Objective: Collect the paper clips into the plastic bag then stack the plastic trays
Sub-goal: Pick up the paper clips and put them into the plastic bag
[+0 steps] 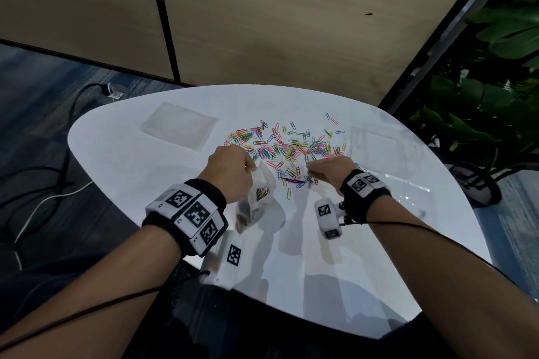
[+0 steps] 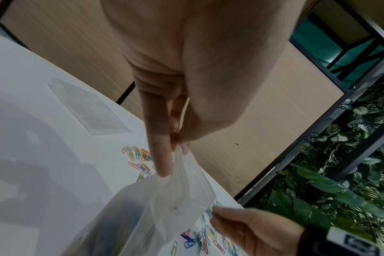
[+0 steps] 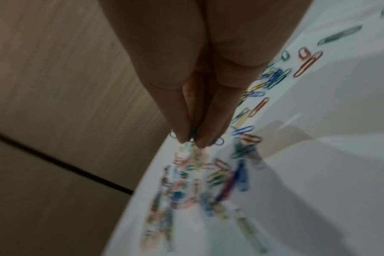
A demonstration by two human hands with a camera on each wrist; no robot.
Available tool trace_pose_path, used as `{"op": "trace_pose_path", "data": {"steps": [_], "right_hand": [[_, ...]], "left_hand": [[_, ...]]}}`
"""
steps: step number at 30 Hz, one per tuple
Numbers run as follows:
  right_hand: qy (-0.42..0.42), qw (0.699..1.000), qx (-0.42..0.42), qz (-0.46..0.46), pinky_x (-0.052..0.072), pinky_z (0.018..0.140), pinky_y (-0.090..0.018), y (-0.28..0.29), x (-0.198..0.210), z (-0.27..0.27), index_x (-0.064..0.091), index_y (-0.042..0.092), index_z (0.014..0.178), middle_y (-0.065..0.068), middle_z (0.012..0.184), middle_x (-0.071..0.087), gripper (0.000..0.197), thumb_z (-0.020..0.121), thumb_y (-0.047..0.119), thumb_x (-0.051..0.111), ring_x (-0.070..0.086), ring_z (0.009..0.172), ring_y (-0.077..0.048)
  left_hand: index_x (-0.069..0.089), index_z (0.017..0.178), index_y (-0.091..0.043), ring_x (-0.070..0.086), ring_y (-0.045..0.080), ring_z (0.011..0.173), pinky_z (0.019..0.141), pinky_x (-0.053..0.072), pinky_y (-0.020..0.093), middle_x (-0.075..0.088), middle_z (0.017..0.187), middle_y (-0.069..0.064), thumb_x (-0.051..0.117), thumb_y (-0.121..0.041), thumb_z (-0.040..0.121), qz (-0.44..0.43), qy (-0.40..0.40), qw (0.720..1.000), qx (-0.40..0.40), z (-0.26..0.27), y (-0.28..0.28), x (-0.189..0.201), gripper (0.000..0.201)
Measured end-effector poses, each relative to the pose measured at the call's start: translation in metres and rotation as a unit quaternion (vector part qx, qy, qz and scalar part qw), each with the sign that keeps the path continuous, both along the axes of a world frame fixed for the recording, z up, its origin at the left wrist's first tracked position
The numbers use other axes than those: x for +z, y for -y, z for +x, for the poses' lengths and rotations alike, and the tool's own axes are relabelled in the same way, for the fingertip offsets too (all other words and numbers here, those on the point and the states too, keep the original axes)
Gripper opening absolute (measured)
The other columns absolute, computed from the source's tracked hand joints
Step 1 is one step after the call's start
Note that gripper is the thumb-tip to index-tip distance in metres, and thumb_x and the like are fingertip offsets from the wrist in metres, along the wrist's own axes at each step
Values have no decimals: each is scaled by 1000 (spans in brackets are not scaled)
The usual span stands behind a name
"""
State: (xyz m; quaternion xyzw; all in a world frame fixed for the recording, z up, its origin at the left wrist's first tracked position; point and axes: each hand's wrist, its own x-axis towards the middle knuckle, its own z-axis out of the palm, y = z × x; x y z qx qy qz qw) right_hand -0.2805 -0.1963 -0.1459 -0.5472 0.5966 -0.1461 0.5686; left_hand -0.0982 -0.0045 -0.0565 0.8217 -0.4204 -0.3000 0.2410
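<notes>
Left hand holds the plastic bag up off the white counter, grip clamped on the bag's top edge: thumb and fingers pinch the rim, one finger running down along the opening. Bag hangs mouth-up just left of the clip pile, with a small bunch of clips already inside near the bottom.

Right hand is down at the near edge of the paper clips, fingertips together and pinching what looks like a few clips; that view is blurred, so the exact count is unclear. Most clips lie scattered across the counter middle, so collecting looks far from done.

Two plastic trays: one frosted tray far left of the pile, one clear tray on the right, well apart, not yet stacked.

Risks, as a judgement:
- Pinched clips are few and slippery; a loose grip could drop them between pile and bag.
- Bag mouth is held by one hand only and looks narrow; clips could hit the rim and bounce onto the counter or off its edge.
- Bag is limp; tilting it could spill the clips inside.
- The hand sweeping the pile could push strays toward the counter's near edge.
- The clear tray is hard to see and easy to knock.
</notes>
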Motion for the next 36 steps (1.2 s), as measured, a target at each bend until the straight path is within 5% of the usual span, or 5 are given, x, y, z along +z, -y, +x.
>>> {"op": "trace_pose_path", "data": {"steps": [5, 16, 19, 22, 36], "right_hand": [[244, 955, 88, 141, 58, 82, -23, -47, 49, 17, 68, -9, 103, -17, 99, 74, 18, 86, -4, 66, 72, 93, -23], [116, 972, 184, -88, 61, 78, -37, -60, 67, 22, 75, 0, 101, -13, 96, 75, 17, 86, 9, 72, 72, 88, -27], [-95, 967, 194, -132, 59, 86, -41, -24, 36, 2, 64, 6, 124, -10, 112, 69, 50, 79, 22, 80, 69, 99, -28], [-361, 872, 292, -156, 40, 110, -42, -17, -6, -16, 35, 14, 148, -15, 148, 40, 97, 70, 47, 82, 44, 133, -30], [-299, 825, 350, -328, 43, 107, -43, -20, -52, 65, 41, 27, 146, -11, 152, 30, 54, 94, 24, 55, 41, 132, -36]], "left_hand": [[75, 106, -9, 73, 32, 98, 94, 58, 40, 72, 112, 12, 54, -1, 91, 4, -17, 1000, 3, -10, 8, 0, 27], [76, 109, -9, 74, 33, 97, 93, 59, 41, 71, 120, 13, 52, 0, 91, -12, -14, 1000, 15, -8, 5, 0, 31], [75, 107, -12, 76, 30, 85, 90, 61, 39, 72, 110, 13, 49, -2, 93, -17, -14, 1000, 20, 3, 0, 3, 31], [75, 105, -12, 76, 30, 80, 86, 62, 39, 72, 105, 14, 53, -3, 92, -22, -9, 1000, 18, 14, -6, 7, 27], [74, 102, -11, 76, 30, 63, 73, 63, 35, 68, 104, 15, 49, -4, 95, -16, 14, 1000, 6, 32, -19, 1, 26]]}}
